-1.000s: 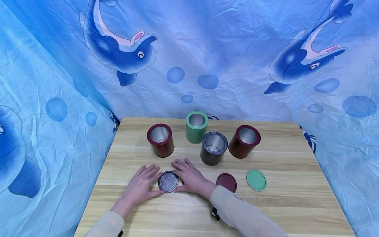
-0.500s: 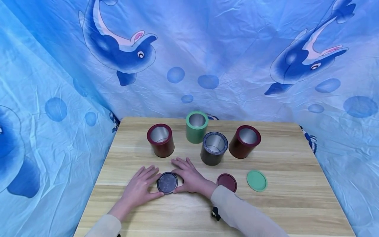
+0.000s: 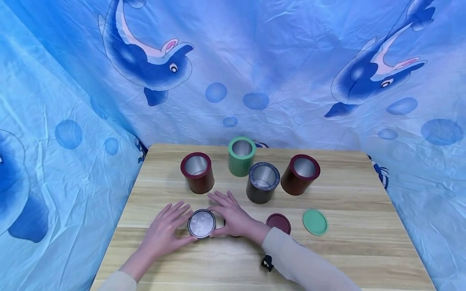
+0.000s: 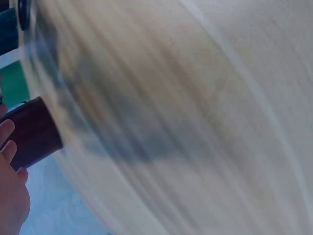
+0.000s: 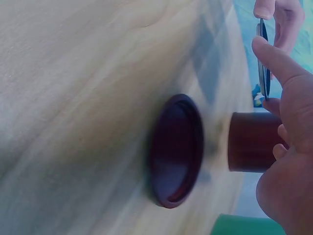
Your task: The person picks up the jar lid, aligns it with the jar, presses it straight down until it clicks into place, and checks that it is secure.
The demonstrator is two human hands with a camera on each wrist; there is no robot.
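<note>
Both hands have a round dark grey lid (image 3: 202, 223) between them, lifted off the table. My left hand (image 3: 164, 228) holds its left rim between spread thumb and fingers. From the opposite side, my right hand (image 3: 233, 218) grips the lid with thumb and fingers. In the right wrist view the lid (image 5: 264, 61) appears edge-on, with a left fingertip touching its end. Below the right hand a dark red lid (image 5: 176, 152) lies on the table, mostly hidden in the head view. The left wrist view shows only part of the left hand (image 4: 12, 193).
Lidless canisters stand beyond the hands: a dark red one (image 3: 200, 180), a green one (image 3: 240, 163), a dark grey one (image 3: 259, 192) and another dark red one (image 3: 296, 182). To the right lie a dark red lid (image 3: 278, 224) and a green lid (image 3: 315, 222).
The dark grey lid has shifted slightly left and looks larger, raised from the table. Both hands have moved left with it. The canisters and other lids stay put.
</note>
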